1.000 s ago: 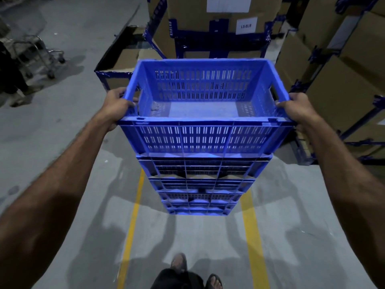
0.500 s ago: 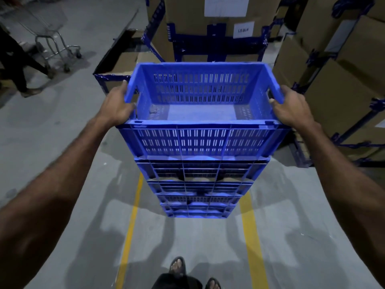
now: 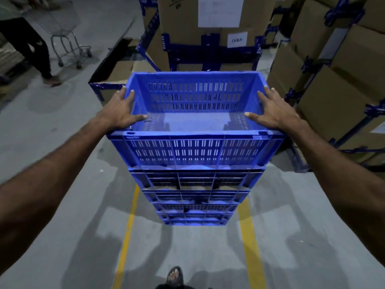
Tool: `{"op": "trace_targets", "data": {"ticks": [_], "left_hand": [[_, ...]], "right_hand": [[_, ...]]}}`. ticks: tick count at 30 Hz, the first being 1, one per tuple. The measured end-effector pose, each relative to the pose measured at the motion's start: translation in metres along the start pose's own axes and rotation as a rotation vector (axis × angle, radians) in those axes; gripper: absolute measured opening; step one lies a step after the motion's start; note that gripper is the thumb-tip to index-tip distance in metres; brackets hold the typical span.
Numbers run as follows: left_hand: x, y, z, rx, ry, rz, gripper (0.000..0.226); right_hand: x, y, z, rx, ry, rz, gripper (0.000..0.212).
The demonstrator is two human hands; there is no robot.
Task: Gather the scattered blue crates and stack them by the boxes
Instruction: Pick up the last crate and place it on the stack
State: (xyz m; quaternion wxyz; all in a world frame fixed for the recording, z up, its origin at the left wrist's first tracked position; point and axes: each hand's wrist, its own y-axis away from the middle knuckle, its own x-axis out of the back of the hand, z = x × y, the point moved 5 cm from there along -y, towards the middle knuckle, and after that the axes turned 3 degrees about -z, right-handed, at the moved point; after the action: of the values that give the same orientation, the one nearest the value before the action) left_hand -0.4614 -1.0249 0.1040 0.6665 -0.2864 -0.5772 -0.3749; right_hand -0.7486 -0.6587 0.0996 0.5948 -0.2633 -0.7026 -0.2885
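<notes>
The top blue slotted plastic crate (image 3: pixel 195 122) sits on the stack of blue crates (image 3: pixel 195 192) beside tall cardboard boxes (image 3: pixel 210 28). Left hand (image 3: pixel 119 111) and right hand (image 3: pixel 273 112) rest spread flat on its side rims, neither grip closed. It looks stiff and light; best held by the side rims.

A wire trolley (image 3: pixel 68 41), seemingly pushed by a passer-by (image 3: pixel 31 44), stands beside yellow floor lines (image 3: pixel 246 236).

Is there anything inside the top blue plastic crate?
No, the top blue plastic crate shows only its bare floor, with the left hand and right hand on its side rims.
</notes>
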Motion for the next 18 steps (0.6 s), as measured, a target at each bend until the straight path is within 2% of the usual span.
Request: {"op": "trace_targets", "data": {"ticks": [3,7,18], "left_hand": [[-0.003,0.0,0.0,0.005,0.013,0.027,0.11],[-0.006,-0.006,0.0,0.011,0.007,0.032,0.114],[-0.005,-0.008,-0.001,0.016,-0.003,0.047,0.114]], "right_hand": [[-0.004,-0.003,0.002,0.003,-0.014,0.027,0.118],[-0.007,-0.007,0.004,0.004,-0.001,0.026,0.121],[-0.007,-0.01,0.006,0.009,-0.024,0.07,0.113]]}}
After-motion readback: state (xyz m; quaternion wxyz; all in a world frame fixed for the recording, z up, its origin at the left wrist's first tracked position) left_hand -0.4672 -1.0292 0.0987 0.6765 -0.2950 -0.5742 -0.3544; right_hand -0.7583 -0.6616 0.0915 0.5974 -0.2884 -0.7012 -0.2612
